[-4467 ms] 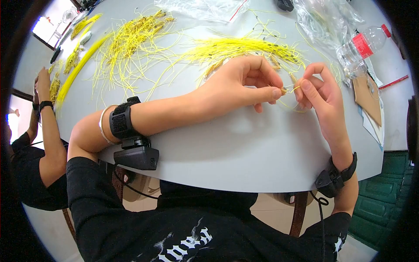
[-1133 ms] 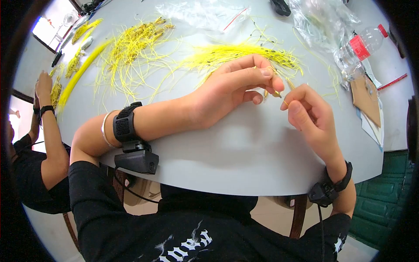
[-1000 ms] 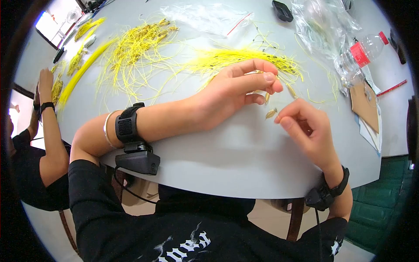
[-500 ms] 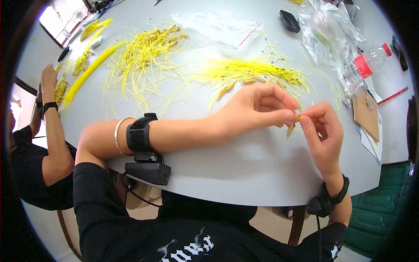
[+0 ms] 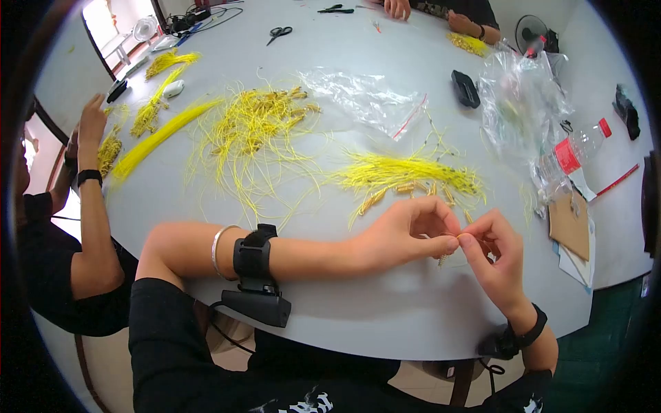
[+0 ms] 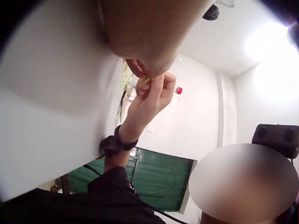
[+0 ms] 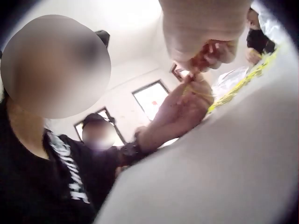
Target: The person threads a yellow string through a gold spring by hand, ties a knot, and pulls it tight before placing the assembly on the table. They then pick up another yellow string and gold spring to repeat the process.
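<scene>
Thumb and forefinger of the left hand [image 5: 406, 237] meet the fingertips of the right hand [image 5: 497, 253] above the table's near part. Between them, both hands pinch a thin yellow strand, and a small gold spiral piece [image 5: 444, 260] hangs just below the left fingertips. Beyond the hands lies a bundle of yellow strands [image 5: 406, 171] with dark specks, gold coiled pieces [image 5: 372, 202] along its near side. In the left wrist view the right hand [image 6: 148, 105] touches the left at the fingertips; the strand there is mostly hidden.
Left of the bundle is a tangled yellow pile [image 5: 255, 124]. Behind lie a clear bag [image 5: 365, 100], scissors [image 5: 279, 32] and a black case [image 5: 465, 89]. A bottle [image 5: 578, 150] and cardboard [image 5: 570, 224] are at the right. Other people sit at the left and far side.
The head view has tilted up, showing more of the far table. Since about a second ago the hands have come together at the fingertips, the gold piece now hanging close under the left ones.
</scene>
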`<action>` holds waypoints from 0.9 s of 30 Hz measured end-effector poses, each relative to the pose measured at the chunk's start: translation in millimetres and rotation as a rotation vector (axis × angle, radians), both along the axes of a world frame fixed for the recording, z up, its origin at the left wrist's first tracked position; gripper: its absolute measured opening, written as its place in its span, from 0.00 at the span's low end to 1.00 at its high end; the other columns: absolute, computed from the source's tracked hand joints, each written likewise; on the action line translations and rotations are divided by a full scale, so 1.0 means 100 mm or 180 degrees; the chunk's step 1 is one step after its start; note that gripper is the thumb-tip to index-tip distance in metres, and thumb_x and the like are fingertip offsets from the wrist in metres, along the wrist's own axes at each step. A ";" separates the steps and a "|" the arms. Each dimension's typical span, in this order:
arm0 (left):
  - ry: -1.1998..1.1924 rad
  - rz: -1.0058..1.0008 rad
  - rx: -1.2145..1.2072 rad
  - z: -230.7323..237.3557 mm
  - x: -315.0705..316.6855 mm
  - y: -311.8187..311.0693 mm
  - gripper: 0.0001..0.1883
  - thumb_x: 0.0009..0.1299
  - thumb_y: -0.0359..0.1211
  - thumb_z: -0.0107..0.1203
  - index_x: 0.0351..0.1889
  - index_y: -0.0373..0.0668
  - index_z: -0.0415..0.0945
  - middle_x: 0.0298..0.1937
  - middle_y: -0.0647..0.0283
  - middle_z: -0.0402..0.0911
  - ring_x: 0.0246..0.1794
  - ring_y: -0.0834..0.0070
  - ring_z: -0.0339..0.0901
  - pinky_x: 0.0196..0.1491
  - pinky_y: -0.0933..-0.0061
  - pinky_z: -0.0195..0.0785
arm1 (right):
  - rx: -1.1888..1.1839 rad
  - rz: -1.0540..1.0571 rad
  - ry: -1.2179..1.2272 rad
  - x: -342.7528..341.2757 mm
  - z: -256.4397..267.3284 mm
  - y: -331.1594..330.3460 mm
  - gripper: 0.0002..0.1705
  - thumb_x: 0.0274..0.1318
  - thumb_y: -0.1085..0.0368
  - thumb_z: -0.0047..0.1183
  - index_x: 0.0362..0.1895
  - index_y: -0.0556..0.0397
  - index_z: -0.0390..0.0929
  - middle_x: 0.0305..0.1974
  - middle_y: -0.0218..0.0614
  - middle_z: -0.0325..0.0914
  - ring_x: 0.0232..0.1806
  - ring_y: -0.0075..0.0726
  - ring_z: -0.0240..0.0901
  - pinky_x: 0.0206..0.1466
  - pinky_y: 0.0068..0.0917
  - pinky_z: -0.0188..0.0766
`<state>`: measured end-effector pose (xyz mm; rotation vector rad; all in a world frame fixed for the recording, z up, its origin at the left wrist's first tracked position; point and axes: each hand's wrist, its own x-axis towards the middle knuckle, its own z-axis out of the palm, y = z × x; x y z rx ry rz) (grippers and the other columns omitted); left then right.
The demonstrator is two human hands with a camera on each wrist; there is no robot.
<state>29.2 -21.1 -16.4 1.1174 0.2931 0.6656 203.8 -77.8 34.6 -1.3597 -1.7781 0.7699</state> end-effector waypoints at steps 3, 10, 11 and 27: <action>-0.0007 0.0286 -0.0083 0.02 0.00 0.00 0.10 0.64 0.29 0.56 0.39 0.40 0.68 0.36 0.65 0.75 0.37 0.82 0.73 0.39 0.78 0.68 | 0.0003 0.0105 -0.0049 0.02 0.04 0.13 0.04 0.55 0.71 0.50 0.30 0.56 0.68 0.25 0.27 0.71 0.24 0.12 0.62 0.24 0.12 0.57; 0.0555 0.0982 0.0412 0.15 -0.09 -0.03 0.12 0.62 0.29 0.59 0.39 0.44 0.68 0.37 0.71 0.72 0.37 0.85 0.71 0.33 0.83 0.65 | -0.1257 0.0473 0.2052 -0.08 -0.20 0.12 0.04 0.63 0.68 0.37 0.38 0.55 0.60 0.50 0.42 0.66 0.45 0.27 0.68 0.45 0.26 0.70; 0.0720 0.0978 0.0594 0.15 -0.09 -0.03 0.11 0.61 0.29 0.59 0.39 0.44 0.68 0.37 0.71 0.72 0.37 0.85 0.71 0.32 0.84 0.65 | -0.1570 0.0462 0.2366 -0.11 -0.19 0.10 0.04 0.64 0.67 0.35 0.39 0.55 0.59 0.52 0.43 0.64 0.46 0.28 0.68 0.46 0.29 0.71; 0.0200 0.0834 0.0397 0.07 -0.05 -0.01 0.11 0.63 0.26 0.56 0.42 0.39 0.67 0.40 0.66 0.73 0.41 0.82 0.73 0.46 0.79 0.68 | -0.0989 0.0444 0.1642 -0.07 -0.25 0.11 0.03 0.62 0.67 0.40 0.36 0.52 0.62 0.37 0.30 0.66 0.29 0.21 0.65 0.31 0.19 0.63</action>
